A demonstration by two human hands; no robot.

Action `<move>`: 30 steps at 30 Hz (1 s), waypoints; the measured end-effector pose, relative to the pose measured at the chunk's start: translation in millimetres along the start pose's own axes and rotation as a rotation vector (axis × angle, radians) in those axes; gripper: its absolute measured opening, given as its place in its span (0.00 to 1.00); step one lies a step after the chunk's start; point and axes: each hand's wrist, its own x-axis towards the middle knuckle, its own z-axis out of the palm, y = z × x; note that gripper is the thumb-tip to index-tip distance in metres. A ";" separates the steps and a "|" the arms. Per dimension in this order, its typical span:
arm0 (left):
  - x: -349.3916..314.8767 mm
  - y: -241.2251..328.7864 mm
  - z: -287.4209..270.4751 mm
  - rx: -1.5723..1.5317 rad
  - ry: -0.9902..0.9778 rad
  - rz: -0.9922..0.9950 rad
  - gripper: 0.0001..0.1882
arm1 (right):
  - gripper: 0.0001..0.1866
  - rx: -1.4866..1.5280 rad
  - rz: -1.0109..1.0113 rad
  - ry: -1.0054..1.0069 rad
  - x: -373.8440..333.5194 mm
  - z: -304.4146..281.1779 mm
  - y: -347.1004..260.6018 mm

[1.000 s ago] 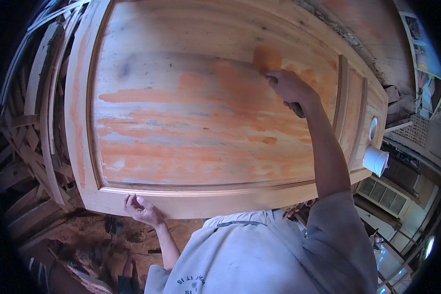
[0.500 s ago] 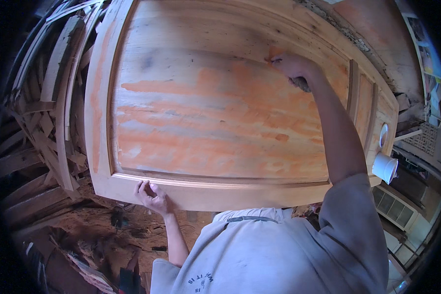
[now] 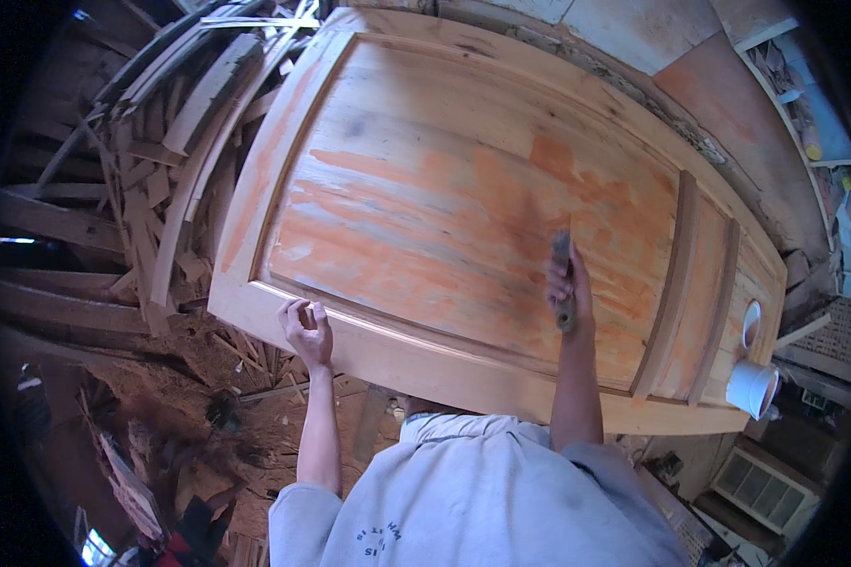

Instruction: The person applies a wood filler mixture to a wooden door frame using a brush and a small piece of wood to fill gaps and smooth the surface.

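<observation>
A large wooden panel door (image 3: 416, 364) lies flat in front of me, with streaks of orange coating (image 3: 369, 227) over its big recessed panel. In my right hand (image 3: 569, 282) is a paintbrush (image 3: 564, 312), its handle end toward me and its bristles pointing away over the panel. My left hand (image 3: 306, 333) rests at the door's near edge, left of the middle. Its fingers are loosely curled, with a gap by the thumb, and I see nothing in them.
A white tub (image 3: 751, 389) stands at the door's right end, beside a round white-rimmed lid or dish (image 3: 751, 324). Scrap wood strips (image 3: 213, 104) are piled on the left. Sawdust (image 3: 151, 373) covers the floor, and a louvred frame (image 3: 764, 484) lies at the lower right.
My right hand has drawn the brush back from the far part of the panel toward me. A fresh orange patch shows there. The view has shifted; my left hand stays at the edge.
</observation>
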 end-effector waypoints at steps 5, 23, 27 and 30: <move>-0.2 11.1 -0.2 0.000 0.009 -0.023 0.12 | 0.15 0.387 0.106 -0.242 -2.6 -12.2 33.3; -2.4 11.7 -0.2 -0.025 -0.099 -0.049 0.11 | 0.18 0.212 0.080 -0.158 28.4 21.3 88.6; 0.0 9.1 -6.5 -0.067 -0.152 -0.047 0.09 | 0.19 -0.184 -0.107 0.034 53.3 69.6 89.1; -0.5 16.6 -6.2 -0.115 -0.183 -0.075 0.09 | 0.19 -0.948 -0.228 0.366 102.3 88.8 90.8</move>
